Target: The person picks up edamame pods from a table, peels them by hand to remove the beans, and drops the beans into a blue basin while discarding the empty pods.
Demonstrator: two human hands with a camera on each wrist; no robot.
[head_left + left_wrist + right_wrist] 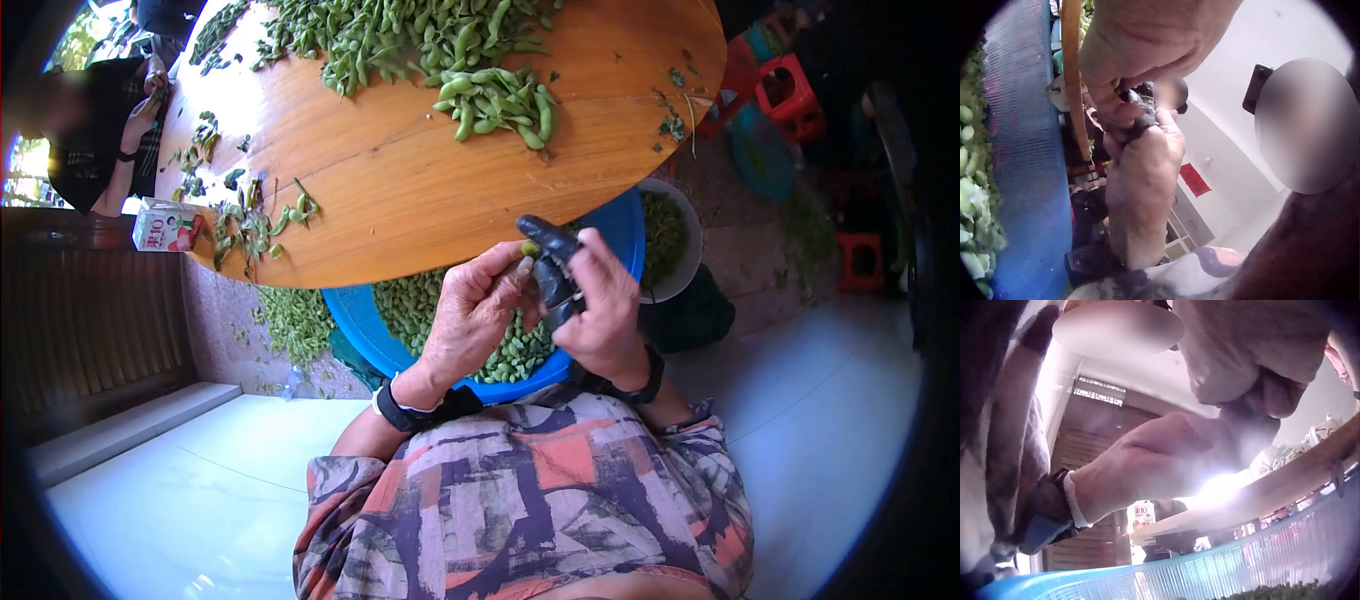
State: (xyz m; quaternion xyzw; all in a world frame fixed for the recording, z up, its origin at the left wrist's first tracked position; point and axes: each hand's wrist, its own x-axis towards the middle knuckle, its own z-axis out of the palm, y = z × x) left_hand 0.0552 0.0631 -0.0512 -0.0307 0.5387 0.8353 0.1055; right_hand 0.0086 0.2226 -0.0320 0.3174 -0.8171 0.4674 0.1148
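Fingertips of the left hand (470, 315) pinch a small green pod (529, 248) above the blue basin (335, 318). Facing it is the right hand (608, 315), with black covers on some fingers; its covered fingers curl around the pod's other side. Much of the pod is hidden by the fingers. In the left wrist view, the left hand (1154, 44) and the right hand (1144, 162) meet at the black-covered fingertips. In the right wrist view the left hand (1222, 434) reaches in from the left, touching the right hand (1254, 350); no pod can be made out there.
A wooden table (400, 190) bears heaped green pods (400, 35), a smaller pile (500, 103), loose leaves and a carton (165, 226). Green pods or beans fill the basin. Beside it stand a pale bucket (690, 255) and, further right, red stools (790, 95). A person (100, 130) is at the left.
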